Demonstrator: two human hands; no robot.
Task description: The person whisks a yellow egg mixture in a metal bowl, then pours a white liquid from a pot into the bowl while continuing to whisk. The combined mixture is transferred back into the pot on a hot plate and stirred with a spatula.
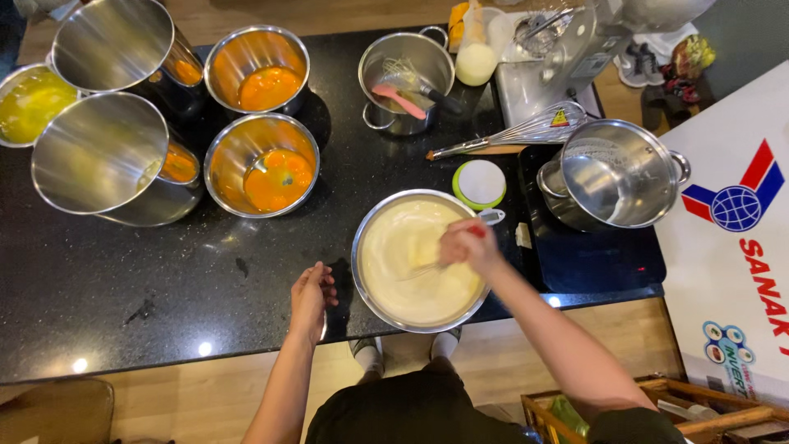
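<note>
Standing at the near edge of a black counter [99,312], a person works over a steel mixing bowl [366,288] full of pale cream batter [411,279]. Right hand [467,244] is closed in a fist over the batter, gripping the handle of something whose blurred wires dip into the batter; likely a whisk, cannot tell for sure. Left hand [311,298] rests on the counter edge just left of the bowl, fingers loosely curled, holding nothing that shows. Socked feet [407,352] show on the wood floor below the bowl.

Just beyond the bowl: a round green-rimmed lid with a white top [480,182]. Right of it, a steel pot [615,174] with side handles sits on a dark cooktop [600,259], whitish residue inside.

Left half of the counter, further back: two steel bowls with egg yolks, one nearer [261,164], one behind [256,69]. Beside them two tall steel containers [99,152] [115,45], tilted, and a bowl of yellow liquid [29,103] at the far left edge.

Far centre: a small pot [407,78] holding a pink spatula [399,100] and a whisk. A larger wire whisk [526,131] lies on the counter near a stand mixer [567,57].
</note>
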